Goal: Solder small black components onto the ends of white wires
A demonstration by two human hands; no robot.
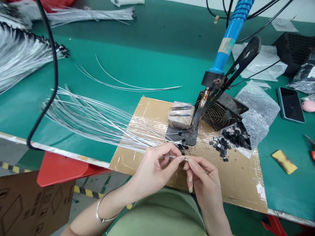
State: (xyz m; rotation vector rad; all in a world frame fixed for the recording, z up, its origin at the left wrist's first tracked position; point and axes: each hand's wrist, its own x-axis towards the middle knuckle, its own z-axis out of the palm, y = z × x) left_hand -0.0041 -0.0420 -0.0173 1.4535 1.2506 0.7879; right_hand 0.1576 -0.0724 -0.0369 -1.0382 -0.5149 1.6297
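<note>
My left hand is closed in a pinch around a thin silver rod-like piece, whose exact kind is hard to make out. Fingertip to fingertip with it, my right hand pinches a thin wire that trails off to the lower right. Just beyond my fingers lies a bundle of thin white wires, with small black connectors at its near ends. Above them a blue-handled soldering iron is clamped in a black stand, its bent tip pointing down to a dark metal plate.
A cardboard sheet covers part of the green table. Black connector pieces lie beside a plastic bag and a round-grilled fan. A phone and yellow sponge are at right. A black cable hangs at left.
</note>
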